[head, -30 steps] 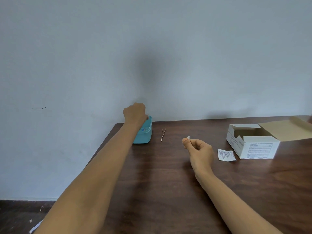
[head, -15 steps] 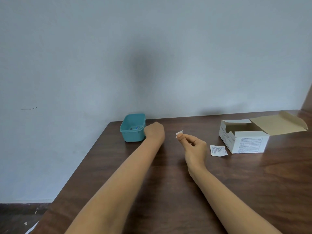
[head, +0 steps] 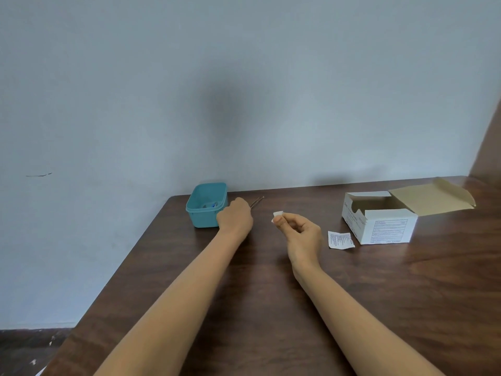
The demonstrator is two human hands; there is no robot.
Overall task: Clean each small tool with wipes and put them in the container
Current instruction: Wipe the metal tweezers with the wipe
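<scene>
A teal container stands at the table's far left corner with a small blue item inside. My left hand is just right of it, fingers closed on the near end of thin metal tweezers, which stick out up and to the right. Further right, a little above the table, my right hand pinches a small folded white wipe between thumb and forefinger. The part of the tweezers inside my left fist is hidden.
An open white cardboard wipe box with its lid flap thrown back sits at the right. A torn empty wipe sachet lies just left of it. The dark wooden table ends at the left edge, with a wall behind.
My left hand came away from the teal container, moved right to the tweezers and closed on them. The tweezers now point diagonally. My right hand kept holding the wipe.
</scene>
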